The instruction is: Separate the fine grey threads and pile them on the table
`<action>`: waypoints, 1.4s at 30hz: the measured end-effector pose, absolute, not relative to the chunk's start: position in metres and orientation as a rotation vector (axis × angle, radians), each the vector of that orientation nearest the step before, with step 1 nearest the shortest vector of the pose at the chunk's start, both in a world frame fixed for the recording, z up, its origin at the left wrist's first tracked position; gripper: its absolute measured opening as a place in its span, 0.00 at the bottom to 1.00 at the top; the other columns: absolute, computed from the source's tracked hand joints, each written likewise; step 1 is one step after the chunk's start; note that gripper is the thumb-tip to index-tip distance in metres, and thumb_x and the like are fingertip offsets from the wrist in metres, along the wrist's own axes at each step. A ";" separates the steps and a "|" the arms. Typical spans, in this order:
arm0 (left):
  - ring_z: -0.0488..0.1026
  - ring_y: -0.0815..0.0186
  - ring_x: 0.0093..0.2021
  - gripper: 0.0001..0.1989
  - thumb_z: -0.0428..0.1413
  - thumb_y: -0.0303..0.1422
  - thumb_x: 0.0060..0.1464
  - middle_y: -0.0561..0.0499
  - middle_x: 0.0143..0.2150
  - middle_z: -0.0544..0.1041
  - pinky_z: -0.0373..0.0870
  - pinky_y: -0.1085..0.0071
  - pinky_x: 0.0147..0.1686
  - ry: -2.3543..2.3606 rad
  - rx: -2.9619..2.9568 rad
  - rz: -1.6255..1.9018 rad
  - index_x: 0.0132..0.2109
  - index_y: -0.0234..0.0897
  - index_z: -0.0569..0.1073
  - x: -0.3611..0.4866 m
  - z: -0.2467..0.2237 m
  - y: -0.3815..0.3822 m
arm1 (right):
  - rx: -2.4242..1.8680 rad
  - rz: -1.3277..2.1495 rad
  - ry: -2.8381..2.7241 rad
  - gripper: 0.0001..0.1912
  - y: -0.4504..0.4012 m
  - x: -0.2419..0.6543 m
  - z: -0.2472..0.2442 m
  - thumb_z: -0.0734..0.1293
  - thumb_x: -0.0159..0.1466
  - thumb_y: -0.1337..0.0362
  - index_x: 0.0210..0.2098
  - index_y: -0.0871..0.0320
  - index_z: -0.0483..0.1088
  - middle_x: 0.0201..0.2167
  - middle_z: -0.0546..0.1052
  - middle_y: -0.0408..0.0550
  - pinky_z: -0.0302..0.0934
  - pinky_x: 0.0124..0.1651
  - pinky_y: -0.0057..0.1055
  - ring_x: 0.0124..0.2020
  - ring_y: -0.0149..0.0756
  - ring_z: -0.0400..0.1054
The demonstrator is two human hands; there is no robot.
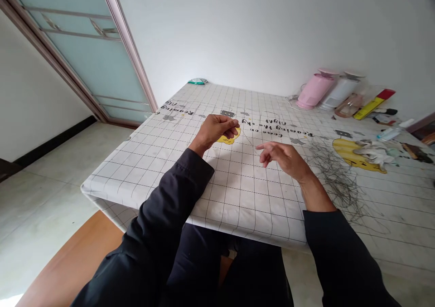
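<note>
My left hand is closed in a pinch above the tablecloth, with one end of a thin, wiry strand between its fingertips. The strand slants down across a short gap to my right hand. There the index finger points toward the left hand while the other fingers curl in, and the strand meets the fingertips. A loose tangle of thin dark strands lies on the table beside my right wrist. Whether the strand is thread or wire is too fine to tell.
A white checked tablecloth covers the table. Toward the wall stand a pink device, a white one and a yellow-and-red box. A crumpled cloth lies at right. A green-and-white packet sits at the far corner.
</note>
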State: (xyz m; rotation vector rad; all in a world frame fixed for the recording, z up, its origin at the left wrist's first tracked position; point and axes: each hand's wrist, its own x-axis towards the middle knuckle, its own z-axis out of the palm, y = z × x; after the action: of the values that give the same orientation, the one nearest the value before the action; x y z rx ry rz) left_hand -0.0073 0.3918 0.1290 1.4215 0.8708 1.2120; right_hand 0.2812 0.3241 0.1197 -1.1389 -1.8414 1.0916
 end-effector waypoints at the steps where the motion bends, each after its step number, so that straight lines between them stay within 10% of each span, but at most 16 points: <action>1: 0.77 0.70 0.28 0.12 0.69 0.36 0.69 0.44 0.33 0.86 0.78 0.72 0.34 0.883 1.424 1.214 0.37 0.32 0.86 -0.007 0.129 0.392 | -1.142 1.107 -1.870 0.31 0.323 0.278 0.118 0.73 0.72 0.35 0.54 0.56 0.83 0.36 0.84 0.51 0.74 0.43 0.40 0.33 0.41 0.79; 16: 0.79 0.69 0.29 0.14 0.71 0.40 0.67 0.42 0.35 0.86 0.78 0.70 0.34 0.847 1.419 1.079 0.38 0.31 0.85 -0.002 0.119 0.393 | -1.099 1.194 -1.975 0.22 0.315 0.259 0.104 0.69 0.77 0.52 0.64 0.55 0.82 0.27 0.79 0.41 0.68 0.32 0.34 0.25 0.34 0.71; 25: 0.79 0.70 0.28 0.14 0.71 0.39 0.67 0.43 0.35 0.86 0.79 0.71 0.34 0.837 1.398 1.071 0.37 0.32 0.86 -0.011 0.119 0.397 | -1.018 1.203 -1.912 0.29 0.318 0.268 0.112 0.69 0.78 0.45 0.70 0.55 0.75 0.36 0.85 0.48 0.76 0.44 0.41 0.34 0.40 0.80; 33: 0.79 0.71 0.28 0.13 0.69 0.34 0.69 0.44 0.32 0.85 0.77 0.73 0.33 0.823 1.432 1.007 0.36 0.29 0.84 0.001 0.127 0.386 | -1.115 1.017 -1.812 0.27 0.325 0.268 0.111 0.70 0.75 0.36 0.40 0.55 0.79 0.32 0.79 0.46 0.66 0.33 0.35 0.28 0.34 0.70; 42: 0.78 0.70 0.26 0.19 0.69 0.43 0.69 0.43 0.31 0.84 0.78 0.71 0.33 0.811 1.436 0.886 0.38 0.28 0.83 0.021 0.117 0.382 | -1.301 0.737 -2.058 0.22 0.318 0.254 0.103 0.68 0.76 0.47 0.31 0.53 0.72 0.23 0.73 0.41 0.56 0.29 0.34 0.23 0.34 0.62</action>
State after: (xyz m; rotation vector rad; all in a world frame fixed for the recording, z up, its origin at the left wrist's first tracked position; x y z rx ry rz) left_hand 0.0214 0.3815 0.1170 1.4360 0.8108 0.8860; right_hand 0.2537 0.3180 0.1033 -1.3014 -2.0577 0.7368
